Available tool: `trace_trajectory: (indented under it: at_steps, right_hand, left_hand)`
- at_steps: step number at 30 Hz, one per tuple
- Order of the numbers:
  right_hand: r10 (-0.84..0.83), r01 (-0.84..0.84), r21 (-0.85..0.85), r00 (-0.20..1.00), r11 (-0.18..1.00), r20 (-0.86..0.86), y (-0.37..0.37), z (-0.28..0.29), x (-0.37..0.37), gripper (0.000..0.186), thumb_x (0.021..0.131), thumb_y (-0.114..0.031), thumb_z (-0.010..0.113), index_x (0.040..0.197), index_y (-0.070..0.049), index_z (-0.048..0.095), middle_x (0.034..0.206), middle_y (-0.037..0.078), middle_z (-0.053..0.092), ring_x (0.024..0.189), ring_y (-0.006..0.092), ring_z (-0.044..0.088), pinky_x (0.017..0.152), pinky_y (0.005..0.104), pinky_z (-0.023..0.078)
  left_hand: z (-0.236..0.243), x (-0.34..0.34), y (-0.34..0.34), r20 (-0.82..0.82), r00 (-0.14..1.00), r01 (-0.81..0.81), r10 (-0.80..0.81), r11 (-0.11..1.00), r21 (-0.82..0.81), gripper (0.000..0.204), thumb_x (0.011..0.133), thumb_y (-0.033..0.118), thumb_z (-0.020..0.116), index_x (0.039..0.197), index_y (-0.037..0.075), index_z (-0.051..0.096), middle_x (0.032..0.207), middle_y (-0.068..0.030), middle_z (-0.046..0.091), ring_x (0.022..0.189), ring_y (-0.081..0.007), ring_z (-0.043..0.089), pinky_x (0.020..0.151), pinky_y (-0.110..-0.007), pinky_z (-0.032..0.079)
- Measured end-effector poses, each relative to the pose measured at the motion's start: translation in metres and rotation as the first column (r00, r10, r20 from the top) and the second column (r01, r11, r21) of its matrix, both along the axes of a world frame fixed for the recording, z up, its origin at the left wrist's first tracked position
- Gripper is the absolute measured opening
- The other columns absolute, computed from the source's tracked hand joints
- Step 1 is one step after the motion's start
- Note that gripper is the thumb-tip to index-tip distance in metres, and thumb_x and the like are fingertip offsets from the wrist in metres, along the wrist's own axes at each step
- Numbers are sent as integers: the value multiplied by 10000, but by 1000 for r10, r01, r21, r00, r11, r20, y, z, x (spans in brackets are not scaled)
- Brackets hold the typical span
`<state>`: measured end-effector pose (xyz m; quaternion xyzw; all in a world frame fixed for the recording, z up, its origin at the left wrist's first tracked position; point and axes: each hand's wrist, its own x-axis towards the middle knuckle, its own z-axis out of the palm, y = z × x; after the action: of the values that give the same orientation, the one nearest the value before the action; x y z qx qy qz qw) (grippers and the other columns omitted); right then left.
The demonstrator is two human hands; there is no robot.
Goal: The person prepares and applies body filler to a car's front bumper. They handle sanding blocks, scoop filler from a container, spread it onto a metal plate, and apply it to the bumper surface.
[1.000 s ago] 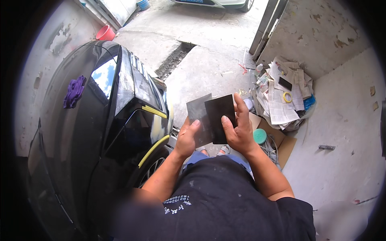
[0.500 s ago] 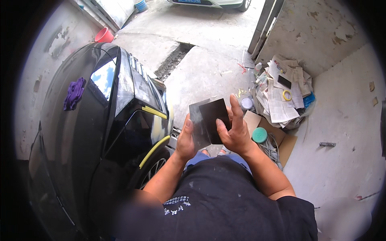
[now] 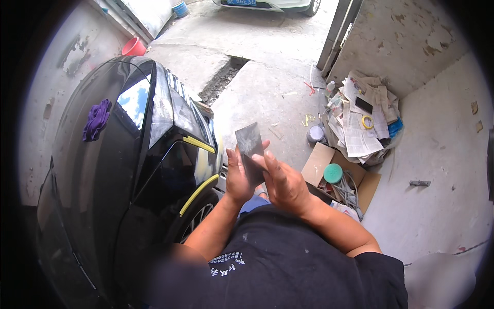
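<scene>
My left hand point(image 3: 239, 180) holds dark grey sheets point(image 3: 248, 144), probably abrasive paper, upright at their left side, its thumb raised. My right hand point(image 3: 285, 185) grips them from the right, its thumb and fingers closed round their lower part. The sheets now overlap almost as one narrow piece, a pale dusty face showing. To my left stands a black car point(image 3: 87, 195) with yellow tape strips point(image 3: 198, 190) along its panel edge and wheel arch, pale sanded patches near them, and a purple glove or cloth point(image 3: 95, 118) on top.
At the right are piled newspapers point(image 3: 360, 134) with a phone point(image 3: 363, 105) and tape roll point(image 3: 367, 122), a cardboard box point(image 3: 316, 162) with a green round pad point(image 3: 333, 173) and cables, and walls. Ahead lie a floor channel point(image 3: 221, 80), red bucket point(image 3: 134, 46) and white car point(image 3: 267, 5).
The two sheets, spread side by side earlier, are brought over one another and turned. My right hand has moved left and turned inward, closer to my left hand.
</scene>
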<state>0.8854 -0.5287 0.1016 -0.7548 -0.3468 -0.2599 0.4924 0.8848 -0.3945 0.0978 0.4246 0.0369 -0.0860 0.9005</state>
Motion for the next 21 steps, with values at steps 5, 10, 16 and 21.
trace_trajectory:
  at_steps: [5, 10, 16, 21]
  right_hand:
    - [-68, 67, -57, 998, 996, -1, 6, 0, 17, 705, 765, 107, 548, 1426, -23, 337, 937, 147, 639, 746, 312, 617, 654, 355, 526]
    - [-71, 73, -39, 995, 997, 70, 12, 0, 7, 687, 774, 58, 563, 1422, -41, 358, 904, 127, 640, 684, 279, 596, 594, 369, 509]
    - [-132, 130, -106, 991, 986, -9, 6, 1, 18, 651, 788, 20, 566, 1408, -42, 379, 1095, 152, 650, 662, 255, 594, 578, 368, 513]
    - [-65, 61, -124, 997, 990, -31, 8, 0, -2, 653, 783, 28, 566, 1405, -24, 374, 926, 132, 646, 671, 268, 601, 595, 377, 512]
  left_hand:
    - [-3, 0, -7, 69, 996, -49, 48, 999, 11, 819, 951, 653, 201, 1413, -17, 291, 1381, -251, 433, 1290, -308, 432, 1106, -417, 295]
    - [2, -2, -3, -8, 998, -55, 55, 997, -61, 850, 939, 673, 199, 1411, -27, 295, 1389, -249, 429, 1282, -314, 440, 1102, -415, 302]
    - [0, -5, -9, 63, 997, -42, 41, 999, 4, 803, 950, 650, 243, 1399, -10, 324, 1377, -196, 458, 1244, -280, 474, 1084, -401, 334]
    - [2, 3, 3, 13, 993, -118, 117, 992, 34, 838, 927, 684, 276, 1395, -7, 342, 1354, -166, 487, 1198, -227, 511, 1027, -376, 397]
